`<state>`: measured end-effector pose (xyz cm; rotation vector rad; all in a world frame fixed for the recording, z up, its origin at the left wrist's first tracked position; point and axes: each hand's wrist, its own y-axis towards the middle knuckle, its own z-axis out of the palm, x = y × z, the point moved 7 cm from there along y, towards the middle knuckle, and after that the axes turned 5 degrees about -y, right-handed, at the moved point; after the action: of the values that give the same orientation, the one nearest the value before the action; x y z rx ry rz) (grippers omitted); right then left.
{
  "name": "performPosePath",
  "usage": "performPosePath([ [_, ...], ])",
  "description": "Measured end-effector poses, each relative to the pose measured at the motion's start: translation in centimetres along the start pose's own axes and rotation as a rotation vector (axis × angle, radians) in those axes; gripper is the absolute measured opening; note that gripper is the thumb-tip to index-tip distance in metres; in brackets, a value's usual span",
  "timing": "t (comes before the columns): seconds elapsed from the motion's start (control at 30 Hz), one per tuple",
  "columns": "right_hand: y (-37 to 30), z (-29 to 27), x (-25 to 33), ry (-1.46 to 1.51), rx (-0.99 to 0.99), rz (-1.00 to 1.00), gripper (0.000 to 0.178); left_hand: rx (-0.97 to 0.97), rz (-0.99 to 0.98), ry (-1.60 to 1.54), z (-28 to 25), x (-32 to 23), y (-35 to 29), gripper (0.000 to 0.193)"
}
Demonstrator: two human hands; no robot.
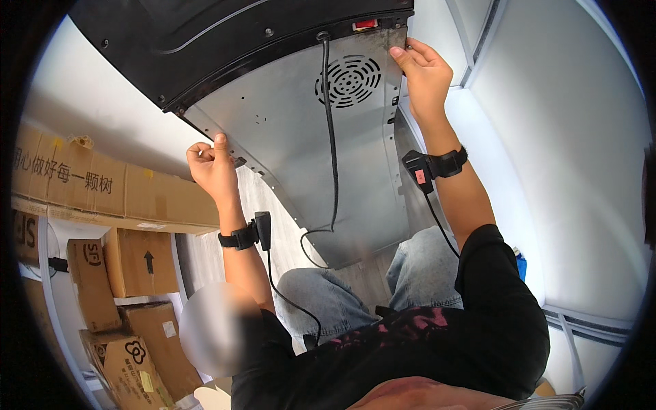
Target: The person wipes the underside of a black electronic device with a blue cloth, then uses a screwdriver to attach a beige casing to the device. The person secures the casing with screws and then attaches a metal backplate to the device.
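In front of me stands a tall appliance with a black upper housing (205, 48) and a grey sheet-metal back panel (273, 130). My left hand (215, 171) is closed at the panel's left edge, thumb up against the metal and fingers curled. Higher up, my right hand (428, 72) pinches the right edge near the top corner, its thumb on the panel's face. Round vent slots (348, 80) lie beside that hand. A black power cord (329, 123) leaves the housing near a red switch (365, 24) and hangs down across the panel.
Cardboard boxes (143, 263) are stacked on shelving at the left, below a long carton (102, 178). White wall panels (560, 157) close in on the right. My knees (321, 301) are at the panel's lower end. Cabled black wrist straps (447, 164) are on both arms.
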<state>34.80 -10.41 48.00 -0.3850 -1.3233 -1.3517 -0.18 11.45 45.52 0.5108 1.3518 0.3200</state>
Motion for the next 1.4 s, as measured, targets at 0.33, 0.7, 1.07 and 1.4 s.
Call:
performPosePath([
  [0.33,-0.4,-0.3,0.2,-0.085,-0.063,0.026,0.043,-0.002,-0.092,0.177,-0.4,-1.5,0.0,0.033],
  [0.7,-0.3,-0.5,0.0,0.037,-0.026,0.062,0.044,-0.004,0.198,0.997,0.6,-5.7,0.0,0.039],
  [1.07,-0.5,-0.3,0.6,0.029,-0.038,0.064,0.041,0.364,1.328,1.084,5.9,-9.0,-1.9,0.06],
  [1.4,-0.5,-0.8,0.7,-0.005,-0.072,0.005,0.043,0.619,1.063,1.217,8.9,-9.4,-3.3,0.062],
])
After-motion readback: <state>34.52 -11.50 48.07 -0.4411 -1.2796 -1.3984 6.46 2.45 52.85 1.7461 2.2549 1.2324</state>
